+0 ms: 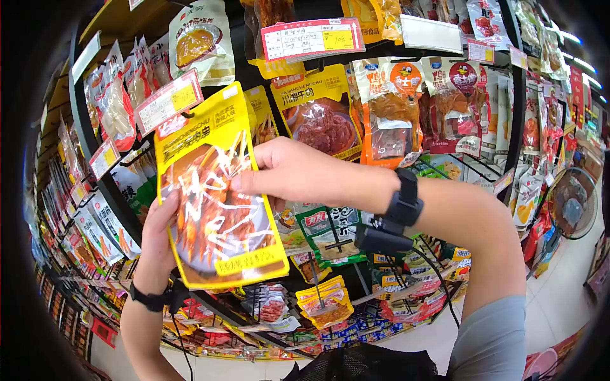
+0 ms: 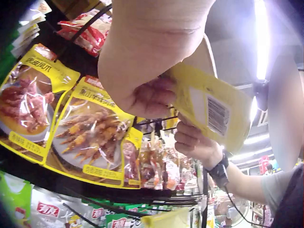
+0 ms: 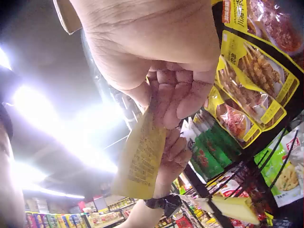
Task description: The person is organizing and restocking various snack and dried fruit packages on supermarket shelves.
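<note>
"Look first at the yellow packet (image 1: 219,222). Held where?"

"Up in front of the display rack (image 1: 520,95), near the left edge of its middle bay, printed face toward the head camera. Leans a little, lower end off to the right. Shows skewered food on its front, under glossy film."

"Held how?"

"Between two bare hands. See the right grip (image 1: 291,166): closed on the packet's right edge, thumb along the front, fingers behind."

"And the left grip (image 1: 159,232)?"

"Closed too, pinching the opposite edge, lower down. Can't make out every finger behind the film."

"Anything on the back?"

"Yes, a barcode (image 2: 218,115), visible in the left wrist view."

"Further out?"

"Find a pink-edged price tag (image 1: 168,101) right by the packet's top edge; can't tell whether touching. Rightward along the rack, see a yellow meat packet (image 1: 321,120), then an orange-trimmed packet (image 1: 387,114) and a dark red packet (image 1: 454,111). Below, toward the rack's bottom edge, find a cluster of small yellow packets (image 1: 324,303)."

"Around the arms?"

"Note a black strap (image 1: 152,298) at the left wrist, a small camera (image 1: 384,238) strapped at the right, and a grey sleeve (image 1: 492,343) above."

"Farthest off?"

"Pale floor tiles (image 1: 556,289) beyond the rack's right edge, and bright ceiling lights (image 2: 261,42) overhead."
</note>
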`<state>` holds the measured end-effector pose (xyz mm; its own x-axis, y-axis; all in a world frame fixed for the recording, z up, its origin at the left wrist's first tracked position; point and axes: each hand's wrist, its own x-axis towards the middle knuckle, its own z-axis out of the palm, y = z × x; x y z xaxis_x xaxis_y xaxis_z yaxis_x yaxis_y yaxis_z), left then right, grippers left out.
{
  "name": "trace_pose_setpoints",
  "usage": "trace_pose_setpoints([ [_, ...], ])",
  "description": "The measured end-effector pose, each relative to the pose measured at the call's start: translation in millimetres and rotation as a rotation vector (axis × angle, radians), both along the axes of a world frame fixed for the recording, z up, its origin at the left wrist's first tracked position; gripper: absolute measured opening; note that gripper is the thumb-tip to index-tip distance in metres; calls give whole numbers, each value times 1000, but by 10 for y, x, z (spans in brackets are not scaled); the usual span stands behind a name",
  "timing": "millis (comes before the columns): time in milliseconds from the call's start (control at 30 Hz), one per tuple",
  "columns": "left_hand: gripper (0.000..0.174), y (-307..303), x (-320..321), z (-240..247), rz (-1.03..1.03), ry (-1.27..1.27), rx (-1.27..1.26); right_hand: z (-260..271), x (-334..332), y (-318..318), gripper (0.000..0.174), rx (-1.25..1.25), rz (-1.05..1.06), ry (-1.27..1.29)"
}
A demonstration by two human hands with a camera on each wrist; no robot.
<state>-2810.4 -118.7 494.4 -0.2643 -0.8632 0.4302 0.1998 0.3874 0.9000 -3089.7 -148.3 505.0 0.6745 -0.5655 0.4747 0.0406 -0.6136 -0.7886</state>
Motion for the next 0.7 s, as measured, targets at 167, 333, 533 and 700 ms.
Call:
trace_pose_setpoints([
  [167,50,310,78,-8,-8,-23,-130,16,-9,324,28,-30,49,-90],
  [333,56,449,30,69,-5,56,-94,55,66,361,31,-51,67,-175],
  [533,67,791,-109,-347,-1,23,-66,-363,37,580,34,-41,91,-104],
  [700,74,1126,-82,-875,102,-66,-53,-741,-128,904,40,-218,7,132],
])
